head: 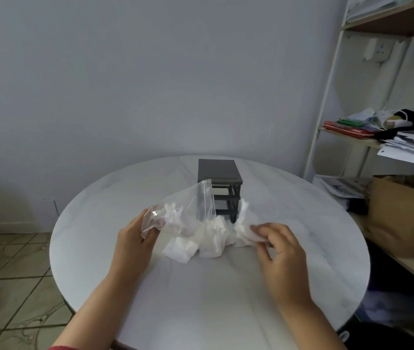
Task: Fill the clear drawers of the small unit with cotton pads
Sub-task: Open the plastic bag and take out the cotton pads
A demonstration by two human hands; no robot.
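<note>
Head view shows the left hand [135, 236] pinching a corner of a clear plastic zip bag [188, 205], which is lifted and tipped over a heap of white square cotton pads [208, 243] at the middle of the round white marble table [201, 299]. The right hand [280, 251] curls its fingers on pads at the heap's right side. Just behind the heap, toward the far edge, stands the small dark grey drawer unit [219, 173]; whether its clear drawers are in place I cannot tell. Emptying the bag looks like the step in hand. Next comes setting the bag aside, opening a drawer and gathering pads into a stack.
</note>
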